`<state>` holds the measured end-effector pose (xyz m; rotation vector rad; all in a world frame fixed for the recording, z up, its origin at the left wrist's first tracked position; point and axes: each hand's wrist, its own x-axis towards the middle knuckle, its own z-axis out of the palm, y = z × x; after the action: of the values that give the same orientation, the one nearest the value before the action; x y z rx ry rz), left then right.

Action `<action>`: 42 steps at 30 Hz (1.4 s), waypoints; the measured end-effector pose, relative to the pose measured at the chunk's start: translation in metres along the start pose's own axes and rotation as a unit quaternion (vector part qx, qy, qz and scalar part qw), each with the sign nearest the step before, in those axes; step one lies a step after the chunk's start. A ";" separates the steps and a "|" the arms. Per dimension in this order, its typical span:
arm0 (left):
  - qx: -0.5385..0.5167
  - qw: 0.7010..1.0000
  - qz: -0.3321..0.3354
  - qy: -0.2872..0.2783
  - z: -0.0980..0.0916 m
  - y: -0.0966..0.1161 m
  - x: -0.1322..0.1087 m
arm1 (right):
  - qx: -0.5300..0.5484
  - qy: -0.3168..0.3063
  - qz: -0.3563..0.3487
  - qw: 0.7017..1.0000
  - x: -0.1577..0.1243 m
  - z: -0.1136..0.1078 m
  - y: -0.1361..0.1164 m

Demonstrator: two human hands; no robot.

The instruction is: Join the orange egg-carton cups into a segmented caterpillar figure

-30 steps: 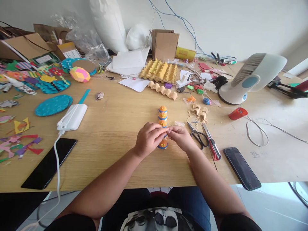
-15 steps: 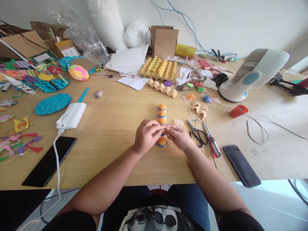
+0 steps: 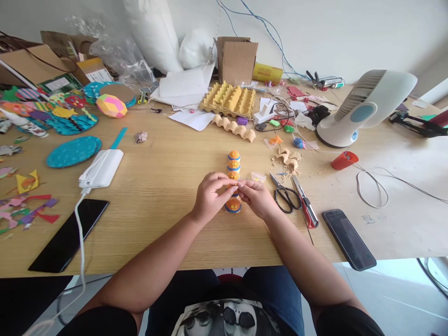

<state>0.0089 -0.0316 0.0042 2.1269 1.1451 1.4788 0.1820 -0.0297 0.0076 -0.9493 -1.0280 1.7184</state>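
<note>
A row of orange-topped egg-carton cups [image 3: 233, 205] with blue bands and small yellow face details stands on the table before me. Over its middle, my left hand [image 3: 213, 193] and my right hand [image 3: 257, 196] meet at the fingertips, both pinched closed. Whatever lies between the fingers is too small or hidden to make out. The hands cover part of the row. Just beyond my right hand lies a small clear bag with yellow bits [image 3: 258, 177]. Black-handled scissors [image 3: 287, 198] rest to its right, beside a red utility knife [image 3: 306, 205].
A phone [image 3: 348, 238] lies at right, near a red cup [image 3: 345, 160] and a white fan [image 3: 360, 112]. Egg-carton scraps [image 3: 289, 158] and a yellow egg tray [image 3: 229, 100] sit farther back. At left are a power bank [image 3: 103, 168], a dark tablet [image 3: 70, 235] and paper scraps [image 3: 28, 207].
The whole view has shifted slightly to the left. Both hands stay pinched together over the row, with only a small change in finger position.
</note>
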 end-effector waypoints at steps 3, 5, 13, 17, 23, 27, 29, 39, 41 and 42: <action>-0.003 1.000 -0.003 0.004 0.000 -0.003 -0.001 | -0.004 -0.012 -0.002 1.000 -0.001 0.001 0.000; 0.001 1.000 0.000 0.009 0.000 -0.005 -0.001 | -0.004 -0.018 0.003 1.000 -0.001 0.001 0.000; 0.031 0.999 0.040 0.011 -0.002 -0.003 0.000 | 0.023 0.001 0.024 0.999 -0.001 -0.001 -0.002; 0.042 0.998 0.049 0.001 -0.001 -0.003 0.000 | 0.034 0.019 0.023 0.999 0.000 -0.002 -0.002; 0.042 0.998 0.052 -0.007 -0.001 -0.002 0.000 | 0.018 0.034 0.016 0.999 0.001 -0.002 -0.001; 0.065 0.995 0.074 -0.007 -0.003 -0.003 0.001 | 0.005 0.007 0.015 1.000 0.000 -0.002 0.000; 0.072 0.994 0.079 -0.004 -0.004 -0.004 0.001 | 0.004 -0.009 0.014 1.000 -0.001 -0.002 -0.001; 0.053 0.996 0.069 0.000 -0.006 -0.003 0.001 | 0.027 0.006 0.000 1.000 -0.001 -0.007 -0.009; 0.040 0.998 0.056 -0.005 -0.006 -0.001 0.002 | 0.028 0.014 -0.001 1.000 -0.001 -0.007 -0.010; 0.033 0.998 0.048 -0.009 -0.005 0.000 0.002 | 0.027 0.016 0.000 1.000 -0.001 -0.007 -0.010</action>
<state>0.0041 -0.0306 0.0076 2.2657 1.1146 1.4780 0.1922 -0.0263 0.0147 -0.9385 -0.9571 1.7167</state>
